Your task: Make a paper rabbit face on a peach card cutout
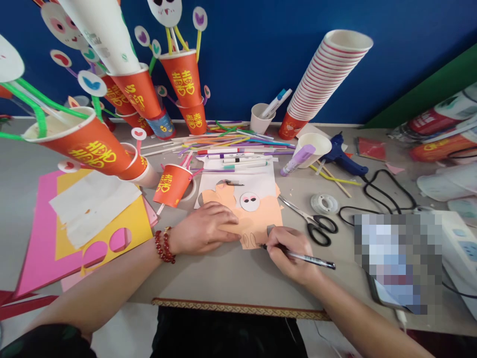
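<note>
My left hand (206, 227) lies flat on a sheet of light orange paper (266, 216), fingers stretched out. The paper has cut-away edges at its upper left, and a few small ovals are drawn near its bottom edge. My right hand (292, 251) grips a black pen (315, 260), its tip at the paper's lower edge beside the ovals. A white paper disc (250, 201) with a drawn face rests on the orange paper. Under the orange paper lies a white sheet (257, 174). Scissors (316, 223) with black handles lie just right of the paper.
Red paper cups (173, 185) with pipe-cleaner figures crowd the left and back. A tall cup stack (316, 84), a blue glue gun (345, 156), clear tape (324, 203) and a phone (387, 293) are on the right. Pink and yellow sheets (143, 226) lie left.
</note>
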Tool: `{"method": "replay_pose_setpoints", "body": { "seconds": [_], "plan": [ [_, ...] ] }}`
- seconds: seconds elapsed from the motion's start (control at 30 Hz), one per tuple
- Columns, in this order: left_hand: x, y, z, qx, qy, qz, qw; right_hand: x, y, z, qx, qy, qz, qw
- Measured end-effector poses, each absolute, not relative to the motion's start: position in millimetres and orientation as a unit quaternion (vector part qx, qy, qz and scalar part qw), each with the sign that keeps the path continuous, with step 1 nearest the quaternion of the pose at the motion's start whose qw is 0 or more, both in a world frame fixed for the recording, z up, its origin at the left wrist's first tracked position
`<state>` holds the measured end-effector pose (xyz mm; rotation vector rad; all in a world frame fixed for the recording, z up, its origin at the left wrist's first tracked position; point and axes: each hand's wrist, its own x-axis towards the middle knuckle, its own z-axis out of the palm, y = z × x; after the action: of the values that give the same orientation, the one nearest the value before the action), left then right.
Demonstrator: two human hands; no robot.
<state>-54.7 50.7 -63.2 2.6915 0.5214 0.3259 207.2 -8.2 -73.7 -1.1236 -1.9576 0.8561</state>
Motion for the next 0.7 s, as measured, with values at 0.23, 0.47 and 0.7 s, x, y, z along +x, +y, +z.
{"method": "replay_pose_setpoints", "body": {
  "seconds": [0.23,0.47,0.7],
  "plan": [
    [-54.0,50.7,-62.7,0.957,0.186,0.114,0.189,205.8,-7.4,-70.7,-0.428,-0.759,0.329,0.363],
    [-55.0,50.7,-63.9,0.957,0.186,0.111,0.192,204.6,-7.3,-68.5,-0.420,-0.759,0.342,0.362],
    [-55.1,50.8,-63.5,0.958,0.186,0.105,0.192,204.4,-7.7,-68.0,-0.421,-0.759,0.342,0.360]
  ]
}}
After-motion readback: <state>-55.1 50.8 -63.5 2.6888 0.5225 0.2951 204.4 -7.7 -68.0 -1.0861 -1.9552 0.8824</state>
